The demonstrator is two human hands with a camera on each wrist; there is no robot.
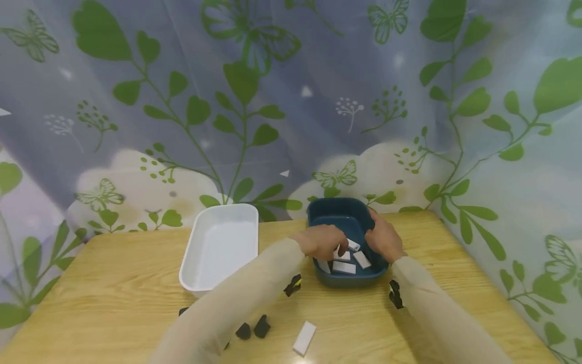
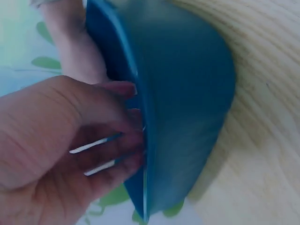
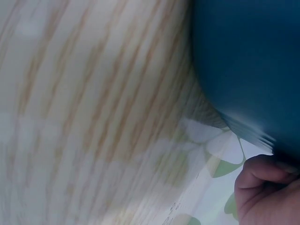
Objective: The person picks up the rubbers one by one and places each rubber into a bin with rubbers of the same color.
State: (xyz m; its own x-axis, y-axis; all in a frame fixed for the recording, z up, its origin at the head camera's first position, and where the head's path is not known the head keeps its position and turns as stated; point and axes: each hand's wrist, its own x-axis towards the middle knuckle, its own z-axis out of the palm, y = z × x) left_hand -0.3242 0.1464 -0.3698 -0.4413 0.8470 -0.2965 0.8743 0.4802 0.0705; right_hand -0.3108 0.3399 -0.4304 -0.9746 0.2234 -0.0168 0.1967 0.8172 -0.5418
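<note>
White blocks (image 1: pixel 344 267) (in bin (image 1: pixel 350 282)) near hands (image 1: pixel 324 241) (image 1: pixel 385 236).

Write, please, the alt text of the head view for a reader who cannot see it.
A person's left hand reaches into a blue tub of white blocks, while the right hand grips its rim. To the left, a white tub stands on the wooden table; another white block and black pieces lie nearer the viewer.
</note>
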